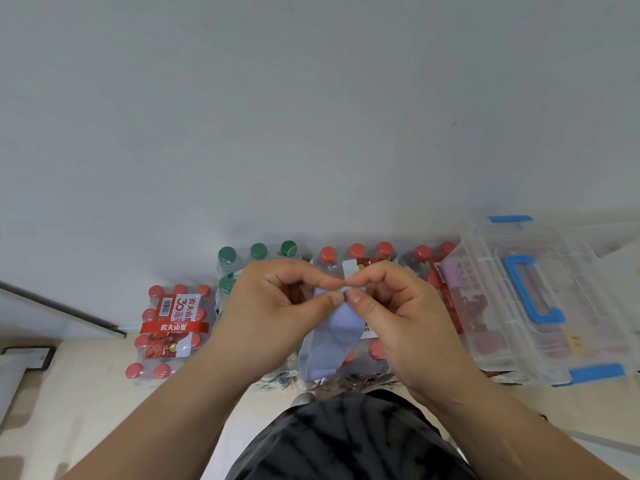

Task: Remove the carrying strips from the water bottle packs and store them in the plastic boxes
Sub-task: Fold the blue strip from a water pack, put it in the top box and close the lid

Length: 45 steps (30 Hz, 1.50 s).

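A pale, bluish-white carrying strip (336, 337) hangs between my hands above the bottle packs. My left hand (273, 306) and my right hand (391, 306) both pinch its top edge, thumb against forefinger, fingertips nearly touching. Below them several shrink-wrapped packs stand against the wall: a red-capped pack with a red printed strip (173, 327) on the left, a green-capped pack (256, 254) behind my left hand, and red-capped packs (356, 252) behind my right hand. A clear plastic box with a blue handle and blue clips (533, 299) stands at the right, lid on.
A plain pale wall (311, 116) fills the upper half of the view. The floor (86, 393) is light beige. A dark rail (62, 306) runs along the left, and a grey ledge sits at the far left. My dark patterned trousers (346, 441) show below.
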Motion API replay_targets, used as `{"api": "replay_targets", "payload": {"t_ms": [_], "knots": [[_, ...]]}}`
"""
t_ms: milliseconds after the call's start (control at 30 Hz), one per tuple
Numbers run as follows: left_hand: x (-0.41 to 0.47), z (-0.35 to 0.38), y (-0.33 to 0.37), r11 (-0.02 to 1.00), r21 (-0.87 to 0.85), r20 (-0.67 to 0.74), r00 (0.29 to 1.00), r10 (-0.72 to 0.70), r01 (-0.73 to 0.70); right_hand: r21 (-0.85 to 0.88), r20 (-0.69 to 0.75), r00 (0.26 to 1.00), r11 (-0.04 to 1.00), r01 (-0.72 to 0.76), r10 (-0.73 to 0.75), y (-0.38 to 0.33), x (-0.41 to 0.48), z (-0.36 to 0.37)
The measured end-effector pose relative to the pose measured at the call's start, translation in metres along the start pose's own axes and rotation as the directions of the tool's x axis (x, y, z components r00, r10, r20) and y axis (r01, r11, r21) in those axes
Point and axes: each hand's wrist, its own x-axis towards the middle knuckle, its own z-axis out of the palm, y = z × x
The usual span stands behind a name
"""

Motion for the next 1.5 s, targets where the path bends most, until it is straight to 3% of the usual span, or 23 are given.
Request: {"api": "replay_targets", "payload": {"t_ms": [133, 567, 933, 1300, 1500], "knots": [[-0.002, 0.003, 0.001, 0.997, -0.067, -0.013, 0.999, -0.034, 0.033, 0.018, -0.015, 1.000, 1.000, 0.024, -0.024, 0.000, 0.001, -0.001], [0.002, 0.005, -0.001, 0.998, -0.051, -0.030, 0.999, -0.044, 0.043, 0.080, -0.038, 0.999, 0.997, -0.020, 0.023, 0.001, 0.002, -0.003], [-0.002, 0.011, -0.001, 0.991, -0.108, -0.005, 0.997, -0.083, 0.082, 0.015, -0.032, 0.999, 1.000, -0.024, 0.025, 0.000, -0.001, -0.009], [-0.001, 0.013, -0.002, 0.998, -0.047, -0.023, 0.999, -0.040, 0.039, 0.097, -0.057, 0.998, 0.995, -0.008, 0.014, -0.002, -0.005, -0.009], [-0.003, 0.016, -0.001, 0.996, -0.082, -0.108, 0.994, -0.029, 0.020, 0.079, -0.219, 0.975, 0.996, 0.036, -0.018, -0.003, -0.007, -0.005]]}}
